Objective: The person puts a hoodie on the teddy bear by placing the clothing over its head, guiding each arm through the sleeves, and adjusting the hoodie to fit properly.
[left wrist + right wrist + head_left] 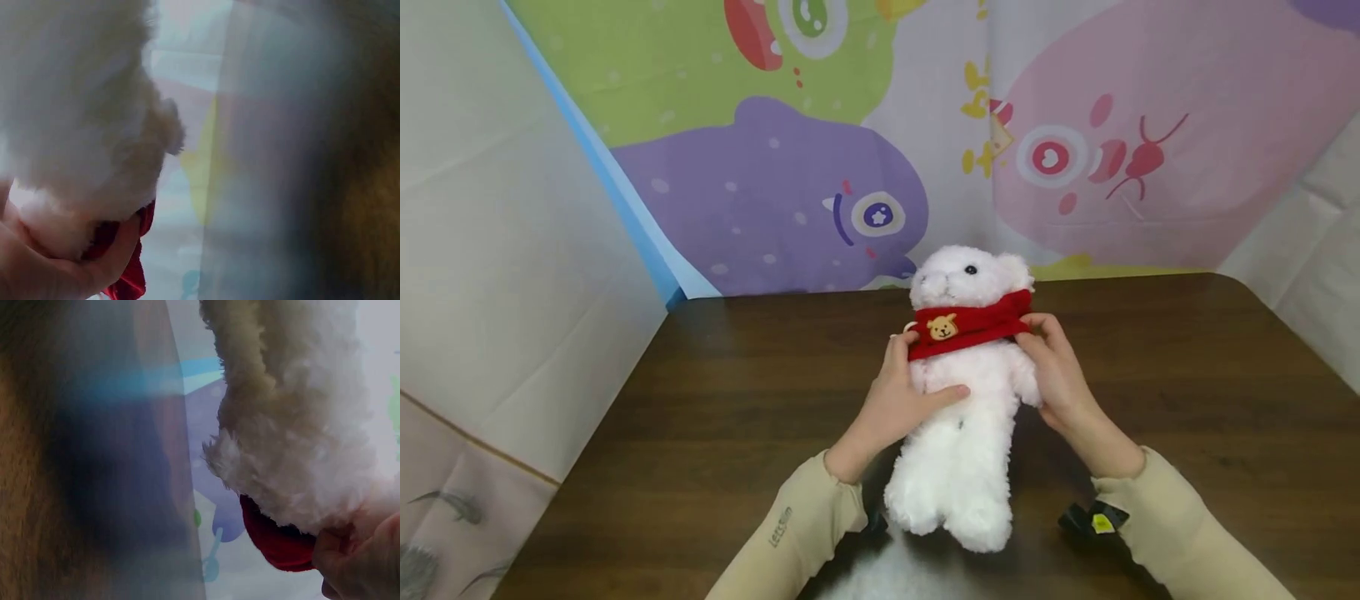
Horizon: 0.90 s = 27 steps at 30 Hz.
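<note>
A white plush bear (962, 408) stands upright above the dark table, its head tipped to the left. Bunched around its neck is a red cloth garment (973, 325) with a tan animal-face patch. My left hand (902, 400) holds the bear's side, thumb across the belly and fingers at the garment's left edge. On the other side my right hand (1060, 375) pinches the garment's right end near the bear's arm. Both wrist views show fur close up, with the red garment (128, 275) against the left fingers and the red garment (275, 540) between the right fingertips.
The brown wooden table (715, 417) reaches back to a cartoon-printed curtain (760, 192). Pale sheets (512, 208) hang at the sides. A small black device (1086, 521) with a yellow label sits by the right sleeve. A blurred white patch shows at the table's front.
</note>
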Each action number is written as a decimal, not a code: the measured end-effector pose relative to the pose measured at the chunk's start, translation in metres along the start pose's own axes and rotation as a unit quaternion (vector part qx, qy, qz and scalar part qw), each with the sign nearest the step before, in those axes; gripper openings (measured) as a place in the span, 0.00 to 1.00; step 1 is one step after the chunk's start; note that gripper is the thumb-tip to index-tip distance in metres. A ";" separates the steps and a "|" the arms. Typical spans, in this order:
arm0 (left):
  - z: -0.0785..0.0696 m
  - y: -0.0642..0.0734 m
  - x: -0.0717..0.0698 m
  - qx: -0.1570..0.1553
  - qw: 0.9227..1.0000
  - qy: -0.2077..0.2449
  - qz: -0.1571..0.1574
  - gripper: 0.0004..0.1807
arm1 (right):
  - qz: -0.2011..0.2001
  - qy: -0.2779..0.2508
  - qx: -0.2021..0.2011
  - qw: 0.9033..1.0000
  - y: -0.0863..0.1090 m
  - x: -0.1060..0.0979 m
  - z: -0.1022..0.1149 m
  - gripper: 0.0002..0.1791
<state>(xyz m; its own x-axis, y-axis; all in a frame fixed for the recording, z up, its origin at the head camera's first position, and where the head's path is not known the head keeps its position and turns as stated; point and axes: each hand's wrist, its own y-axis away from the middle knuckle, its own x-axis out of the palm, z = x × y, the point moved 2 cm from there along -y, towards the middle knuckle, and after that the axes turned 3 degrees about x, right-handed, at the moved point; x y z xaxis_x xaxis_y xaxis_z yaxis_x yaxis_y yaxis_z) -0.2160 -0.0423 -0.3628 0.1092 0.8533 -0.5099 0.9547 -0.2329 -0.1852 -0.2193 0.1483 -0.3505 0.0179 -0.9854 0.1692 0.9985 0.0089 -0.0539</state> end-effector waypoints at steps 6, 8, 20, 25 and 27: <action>0.003 0.002 0.011 -0.007 0.998 0.021 -0.052 0.55 | 0.009 0.003 -0.024 1.000 0.004 0.006 -0.002 0.06; 0.003 0.002 0.011 0.000 0.997 0.024 -0.079 0.52 | 0.029 -0.008 -0.018 0.999 0.005 0.006 -0.003 0.06; -0.051 0.024 -0.024 0.061 0.946 0.281 -0.149 0.29 | 0.157 0.047 -0.014 0.986 0.013 0.012 0.003 0.05; -0.043 0.020 -0.026 0.077 0.931 0.302 -0.190 0.26 | 0.190 0.113 -0.004 0.975 0.020 0.018 0.005 0.07; -0.034 0.017 -0.024 0.111 0.921 0.323 -0.188 0.27 | 0.191 0.171 -0.017 0.966 0.023 0.020 0.006 0.09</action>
<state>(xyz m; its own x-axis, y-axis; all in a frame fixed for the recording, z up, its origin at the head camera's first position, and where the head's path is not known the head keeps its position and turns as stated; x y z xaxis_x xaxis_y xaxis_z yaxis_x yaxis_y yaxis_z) -0.1931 -0.0509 -0.3254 -0.0085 0.9760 0.2176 0.8864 0.1081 -0.4502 -0.1952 0.1295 -0.3429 0.3613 -0.9100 -0.2034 0.9199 0.3835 -0.0819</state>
